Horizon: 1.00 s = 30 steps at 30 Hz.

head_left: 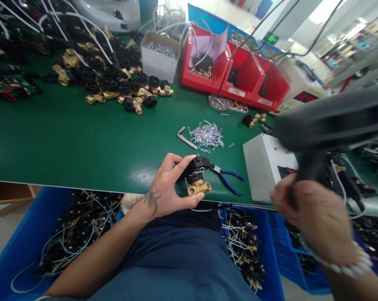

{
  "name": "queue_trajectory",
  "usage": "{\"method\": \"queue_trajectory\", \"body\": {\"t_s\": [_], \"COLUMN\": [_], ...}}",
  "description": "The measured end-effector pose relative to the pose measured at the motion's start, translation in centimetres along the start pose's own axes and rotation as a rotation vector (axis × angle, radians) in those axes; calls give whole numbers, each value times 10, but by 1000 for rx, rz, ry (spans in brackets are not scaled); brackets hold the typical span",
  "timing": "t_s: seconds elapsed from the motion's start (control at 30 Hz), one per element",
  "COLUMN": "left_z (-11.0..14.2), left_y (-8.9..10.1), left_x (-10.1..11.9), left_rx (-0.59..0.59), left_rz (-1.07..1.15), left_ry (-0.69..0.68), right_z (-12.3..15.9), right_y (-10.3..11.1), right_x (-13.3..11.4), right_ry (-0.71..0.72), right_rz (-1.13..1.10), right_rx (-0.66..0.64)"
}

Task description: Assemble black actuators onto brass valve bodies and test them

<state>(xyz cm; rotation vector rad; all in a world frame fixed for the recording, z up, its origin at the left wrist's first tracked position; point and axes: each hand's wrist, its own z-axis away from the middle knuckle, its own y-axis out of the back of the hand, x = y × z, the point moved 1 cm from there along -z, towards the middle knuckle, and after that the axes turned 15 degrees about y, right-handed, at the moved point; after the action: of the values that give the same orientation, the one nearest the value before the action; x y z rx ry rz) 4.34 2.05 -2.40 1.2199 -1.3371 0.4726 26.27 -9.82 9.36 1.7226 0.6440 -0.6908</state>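
Note:
My left hand (168, 184) is closed around a brass valve (200, 187) with a black plastic housing (193, 170), at the table's front edge. A bent silver clip (199, 171) sits across the housing. Just right of it lie pliers with blue handles (228, 177), their jaws close to the housing. Up on the right, my right hand (317, 209) grips a dark pistol-grip power tool (330, 121). Both are smeared by motion, and the tool's exact kind cannot be made out. Beyond the left hand lies a pile of silver spring clips (207, 135) beside a bent flat strip (186, 139).
Brass valves with black caps (113, 85) crowd the back left of the green table (66, 142). A white carton of screws (160, 58) and red bins (204, 62) stand behind. A white box (266, 167) is at right. Blue crates (29, 234) of wired parts flank my lap.

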Motion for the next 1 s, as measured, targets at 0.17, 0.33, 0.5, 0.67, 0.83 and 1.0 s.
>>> {"method": "queue_trajectory", "body": {"t_s": [0.17, 0.33, 0.5, 0.67, 0.83, 1.0], "left_z": [1, 2, 1, 1, 1, 0], "left_y": [-1, -2, 0, 0, 0, 0], "left_x": [-1, -1, 0, 0, 0, 0], "left_rx": [3, 29, 3, 16, -2, 8], "left_rz": [4, 14, 0, 2, 6, -7], "left_ry": [8, -25, -3, -16, -2, -18], "right_z": [-2, -2, 0, 1, 4, 7], "right_y": [-1, -2, -2, 1, -2, -1], "right_x": [-2, -1, -2, -6, -5, -1], "right_ry": [-57, -44, -96, -48, -76, -102], "right_rz": [84, -89, 105, -10, 112, -58], "right_rx": [-254, -52, -287, -38, -323, -93]}}
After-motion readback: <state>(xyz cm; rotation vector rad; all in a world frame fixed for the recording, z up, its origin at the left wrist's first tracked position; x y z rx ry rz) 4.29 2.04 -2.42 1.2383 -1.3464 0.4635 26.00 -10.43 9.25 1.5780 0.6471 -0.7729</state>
